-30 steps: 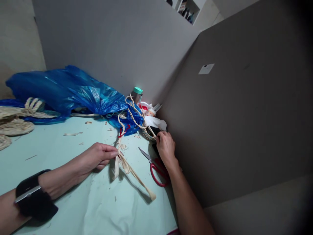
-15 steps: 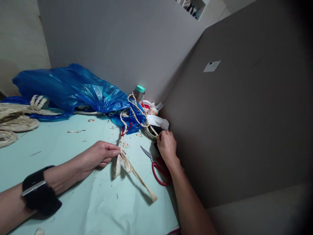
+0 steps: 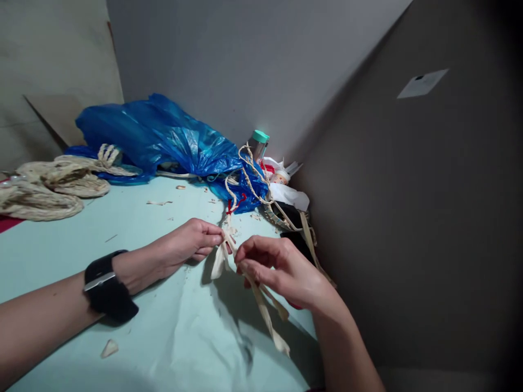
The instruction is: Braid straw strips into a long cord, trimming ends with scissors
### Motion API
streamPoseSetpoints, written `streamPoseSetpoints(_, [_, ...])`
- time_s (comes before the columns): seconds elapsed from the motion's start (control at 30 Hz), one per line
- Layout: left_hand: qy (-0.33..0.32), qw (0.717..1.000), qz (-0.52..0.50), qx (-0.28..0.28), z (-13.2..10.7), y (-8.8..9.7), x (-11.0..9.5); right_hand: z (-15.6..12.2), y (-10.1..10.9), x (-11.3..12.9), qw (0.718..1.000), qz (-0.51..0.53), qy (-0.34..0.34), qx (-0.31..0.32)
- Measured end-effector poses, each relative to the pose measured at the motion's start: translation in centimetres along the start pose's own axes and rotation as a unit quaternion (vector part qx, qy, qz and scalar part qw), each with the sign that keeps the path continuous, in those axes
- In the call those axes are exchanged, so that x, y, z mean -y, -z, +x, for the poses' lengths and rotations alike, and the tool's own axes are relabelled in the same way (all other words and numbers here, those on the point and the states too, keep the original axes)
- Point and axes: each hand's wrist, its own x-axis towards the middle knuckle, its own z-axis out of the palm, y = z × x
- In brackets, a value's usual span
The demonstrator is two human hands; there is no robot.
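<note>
My left hand (image 3: 199, 239) pinches a pale braided cord (image 3: 231, 191) of dried plant fibre, just where it splits into loose strands. A red tie (image 3: 236, 204) is wound around the braid above my fingertips. Short pale strand ends (image 3: 219, 262) hang below the pinch. My right hand (image 3: 288, 269) is beside it, thumb and fingers closed on a fibre strip (image 3: 265, 316) whose loose ends trail down over the table. The scissors are almost wholly hidden under my right hand; only a bit of red shows there.
A blue plastic bag (image 3: 163, 139) lies along the grey partition. Bundles of fibre (image 3: 57, 185) rest at the left. Behind the braid stand a green-lidded bottle (image 3: 260, 142) and a white cloth or paper (image 3: 290, 196). Fibre scraps dot the pale green table cover (image 3: 134, 239).
My right hand has come from the pile at the back right to beside my left hand, now with a fibre strip. The left hand keeps its pinch. The view has shifted left.
</note>
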Motion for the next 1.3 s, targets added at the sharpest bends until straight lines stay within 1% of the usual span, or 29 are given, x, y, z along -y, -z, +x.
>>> streamPoseSetpoints(0.07, [-0.001,1.000,-0.008,0.008,0.0,0.0,0.0,-0.2,-0.2,0.1,0.998,-0.058,-0.007,0.020])
streamPoseSetpoints(0.13, [-0.003,1.000,-0.019,0.013,0.0,-0.1,0.0,-0.2,-0.2,0.0,0.994,-0.109,-0.008,0.022])
streamPoseSetpoints(0.23, [-0.005,0.999,-0.029,0.021,-0.1,-0.2,0.1,0.0,-0.3,-0.1,0.989,-0.143,-0.016,0.023])
streamPoseSetpoints(0.47, [0.016,0.999,-0.043,0.021,-0.2,-0.5,-0.1,-0.2,-0.5,0.5,0.990,-0.114,-0.057,0.062])
streamPoseSetpoints(0.6, [0.015,0.998,-0.058,0.028,-0.2,-0.5,-0.1,0.0,-0.7,0.2,0.990,-0.108,-0.056,0.069])
streamPoseSetpoints(0.73, [0.008,0.997,-0.071,0.038,-0.2,-0.6,0.2,0.3,-1.0,-0.4,0.990,-0.090,-0.055,0.089])
streamPoseSetpoints(0.87, [0.026,0.998,-0.059,0.012,0.1,-0.7,0.6,0.4,-1.2,-0.7,0.990,-0.089,-0.049,0.101])
streamPoseSetpoints(0.97, [0.028,0.999,-0.039,-0.007,0.2,-0.7,0.8,0.3,-0.8,-0.5,0.989,-0.095,-0.035,0.108])
streamPoseSetpoints(1.03, [0.023,0.999,-0.022,-0.011,0.2,-0.6,0.9,0.3,-0.3,-0.4,0.993,-0.083,-0.026,0.076])
streamPoseSetpoints(1.1, [0.016,1.000,-0.009,-0.016,0.1,-0.5,0.9,0.4,0.1,-0.7,0.998,-0.063,-0.017,0.001])
streamPoseSetpoints(1.17, [0.009,1.000,0.001,-0.016,0.0,-0.4,0.8,0.9,0.2,-1.3,0.995,-0.052,-0.006,-0.087])
streamPoseSetpoints(1.2, [0.006,1.000,0.004,-0.016,0.0,-0.4,0.8,1.2,0.1,-1.7,0.993,-0.047,0.000,-0.112])
streamPoseSetpoints(1.23, [0.001,1.000,0.008,-0.017,-0.1,-0.4,0.7,1.5,-0.2,-2.1,0.993,-0.040,0.003,-0.115])
streamPoseSetpoints(1.27, [-0.002,1.000,0.012,-0.018,-0.1,-0.5,0.6,1.9,-0.6,-2.5,0.995,-0.025,0.004,-0.096])
streamPoseSetpoints(1.3, [-0.006,1.000,0.018,-0.021,-0.2,-0.5,0.6,2.2,-1.0,-2.9,0.998,-0.004,0.001,-0.064])
